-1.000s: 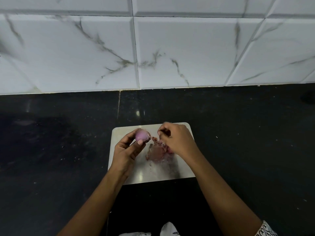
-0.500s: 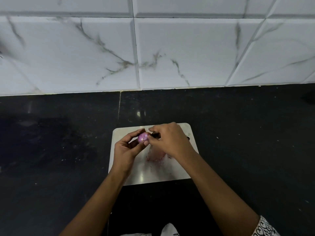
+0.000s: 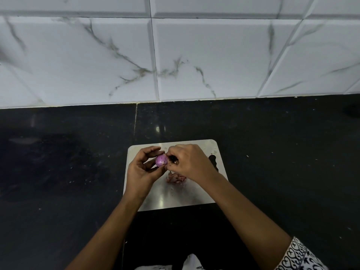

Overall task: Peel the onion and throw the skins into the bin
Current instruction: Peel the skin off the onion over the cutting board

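Observation:
A small purple onion (image 3: 161, 160) sits between the thumb and fingers of my left hand (image 3: 143, 169), held above a pale cutting board (image 3: 175, 195). My right hand (image 3: 190, 162) is curled close against the onion's right side, its fingertips pinching at the onion's end, where a dark bit of skin shows. A small heap of pinkish onion skins (image 3: 176, 178) lies on the board just below my right hand. No bin is in view.
The board lies on a black stone counter (image 3: 282, 162) that runs to both sides. A white marble-look tiled wall (image 3: 175, 55) rises behind it. A patterned sleeve (image 3: 300, 256) shows at my right forearm.
My right hand moved left from over the skin heap to the onion's end and pinches there. My left hand turned the onion slightly.

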The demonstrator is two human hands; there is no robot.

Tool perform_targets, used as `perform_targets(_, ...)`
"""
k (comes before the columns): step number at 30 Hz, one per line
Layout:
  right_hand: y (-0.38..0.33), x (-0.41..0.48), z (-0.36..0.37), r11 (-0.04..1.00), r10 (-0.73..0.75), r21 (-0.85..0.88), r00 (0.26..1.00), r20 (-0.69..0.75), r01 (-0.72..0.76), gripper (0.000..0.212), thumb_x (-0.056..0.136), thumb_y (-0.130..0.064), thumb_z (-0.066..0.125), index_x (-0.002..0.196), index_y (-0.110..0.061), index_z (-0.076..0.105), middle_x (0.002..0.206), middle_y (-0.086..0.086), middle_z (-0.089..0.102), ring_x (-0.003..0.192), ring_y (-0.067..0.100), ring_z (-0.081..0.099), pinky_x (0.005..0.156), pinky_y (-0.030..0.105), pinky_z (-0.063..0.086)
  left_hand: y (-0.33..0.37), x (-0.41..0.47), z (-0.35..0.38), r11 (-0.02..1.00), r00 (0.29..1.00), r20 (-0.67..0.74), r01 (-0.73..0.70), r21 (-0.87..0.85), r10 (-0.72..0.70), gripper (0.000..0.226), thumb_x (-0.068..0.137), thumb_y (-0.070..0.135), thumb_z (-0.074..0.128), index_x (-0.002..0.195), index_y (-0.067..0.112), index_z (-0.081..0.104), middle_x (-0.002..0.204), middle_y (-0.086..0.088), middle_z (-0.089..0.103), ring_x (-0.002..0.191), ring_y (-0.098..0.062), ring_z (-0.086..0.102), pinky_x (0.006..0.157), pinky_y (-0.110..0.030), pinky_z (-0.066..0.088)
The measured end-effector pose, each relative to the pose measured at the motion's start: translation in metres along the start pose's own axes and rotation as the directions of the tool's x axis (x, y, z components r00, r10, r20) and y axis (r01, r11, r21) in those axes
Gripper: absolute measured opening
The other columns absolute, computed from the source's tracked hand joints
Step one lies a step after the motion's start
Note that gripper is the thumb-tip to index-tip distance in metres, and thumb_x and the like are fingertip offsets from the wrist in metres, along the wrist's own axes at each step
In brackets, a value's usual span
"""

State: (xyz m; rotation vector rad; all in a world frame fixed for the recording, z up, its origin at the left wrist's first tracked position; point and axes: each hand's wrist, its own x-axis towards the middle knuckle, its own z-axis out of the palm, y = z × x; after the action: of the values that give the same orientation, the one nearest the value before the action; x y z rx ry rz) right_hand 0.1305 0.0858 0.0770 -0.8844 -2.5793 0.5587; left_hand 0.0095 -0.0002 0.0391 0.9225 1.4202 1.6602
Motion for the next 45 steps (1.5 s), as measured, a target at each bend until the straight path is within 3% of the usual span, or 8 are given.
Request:
perform_targets(11, -0.001, -0.009, 0.002, 0.92, 0.266, 0.304, 0.964, -0.015, -0.249, 0.021, 0.084, -0.024, 0.066, 0.102, -0.015, 0.071, 0.096, 0.001, 0.074, 0.083, 0.012, 0.068, 0.081, 0.036, 0.055, -0.01, -0.002, 0.002, 0.995, 0.998, -0.058, 0.028, -0.098, -0.034, 0.044, 0.07, -0.019, 0.066, 0.102, 0.011, 0.061, 0.1, 0.001, 0.07, 0.095, -0.011, 0.068, 0.082, -0.021, 0.054)
perform_targets(15, -0.001, -0.011, 0.003, 0.865, 0.368, 0.377, 0.93, -0.023, -0.333, 0.015, 0.081, -0.018, 0.068, 0.095, -0.015, 0.073, 0.09, 0.001, 0.074, 0.077, 0.01, 0.068, 0.078, 0.036, 0.057, -0.012, 0.0, 0.003, 0.99, 0.998, -0.033, 0.056, -0.131, -0.06, 0.043, 0.07, -0.015, 0.068, 0.104, 0.01, 0.063, 0.102, -0.001, 0.071, 0.098, -0.013, 0.068, 0.084, -0.022, 0.053)
perform_targets(21, -0.01, -0.007, 0.002, 0.881, 0.376, 0.312, 0.927, -0.007, -0.355, 0.034, 0.08, -0.026, 0.069, 0.111, -0.012, 0.067, 0.102, 0.006, 0.072, 0.088, 0.015, 0.067, 0.083, 0.033, 0.055, -0.011, 0.003, 0.007, 0.987, 0.996, -0.055, 0.067, -0.148, -0.075, 0.037, 0.062, 0.005, 0.074, 0.097, 0.012, 0.066, 0.093, 0.004, 0.074, 0.094, -0.013, 0.068, 0.085, -0.023, 0.053)
perform_targets(28, -0.016, -0.004, -0.003, 0.948, 0.296, 0.114, 0.955, 0.018, -0.297, 0.029, 0.083, -0.033, 0.066, 0.102, -0.012, 0.069, 0.09, 0.008, 0.072, 0.081, 0.018, 0.063, 0.063, 0.02, 0.039, -0.012, 0.007, 0.006, 0.987, 0.997, -0.057, 0.047, -0.153, -0.057, 0.032, 0.068, -0.007, 0.07, 0.097, 0.007, 0.065, 0.088, 0.003, 0.075, 0.087, -0.011, 0.069, 0.078, -0.019, 0.053)
perform_targets(32, -0.018, -0.008, 0.0, 0.945, 0.304, 0.138, 0.951, -0.049, -0.295, 0.031, 0.084, -0.035, 0.065, 0.105, -0.013, 0.068, 0.095, 0.005, 0.072, 0.088, 0.017, 0.063, 0.056, 0.001, 0.016, -0.015, 0.008, 0.005, 0.982, 0.995, -0.064, 0.058, -0.177, -0.071, 0.032, 0.071, -0.014, 0.065, 0.096, 0.006, 0.064, 0.086, 0.003, 0.074, 0.085, -0.009, 0.069, 0.076, -0.018, 0.053)
perform_targets(37, -0.017, -0.009, 0.01, 0.93, 0.333, 0.192, 0.939, -0.084, -0.312, 0.028, 0.081, -0.032, 0.069, 0.098, -0.009, 0.069, 0.088, 0.006, 0.073, 0.081, 0.018, 0.065, 0.065, 0.003, 0.034, -0.021, 0.007, 0.003, 0.972, 0.991, -0.078, 0.093, -0.218, -0.113, 0.034, 0.073, -0.018, 0.061, 0.096, 0.007, 0.063, 0.086, 0.003, 0.074, 0.084, -0.009, 0.069, 0.075, -0.02, 0.054)
perform_targets(40, -0.017, -0.008, 0.02, 0.913, 0.358, 0.243, 0.929, -0.089, -0.329, 0.025, 0.078, -0.029, 0.072, 0.091, -0.008, 0.069, 0.084, 0.007, 0.073, 0.075, 0.018, 0.065, 0.068, 0.028, 0.051, -0.027, 0.005, 0.002, 0.958, 0.985, -0.088, 0.12, -0.26, -0.147, 0.033, 0.076, -0.018, 0.059, 0.095, 0.008, 0.064, 0.087, 0.002, 0.073, 0.084, -0.011, 0.069, 0.076, -0.021, 0.055)
perform_targets(45, -0.01, -0.009, 0.024, 0.869, 0.421, 0.325, 0.903, -0.084, -0.375, 0.01, 0.078, -0.017, 0.07, 0.085, -0.009, 0.068, 0.08, 0.004, 0.071, 0.066, 0.009, 0.058, 0.054, 0.005, 0.036, -0.032, 0.002, 0.0, 0.929, 0.982, -0.075, 0.137, -0.342, -0.173, 0.032, 0.066, 0.001, 0.074, 0.096, 0.009, 0.065, 0.091, -0.003, 0.072, 0.085, -0.015, 0.069, 0.074, -0.023, 0.056)
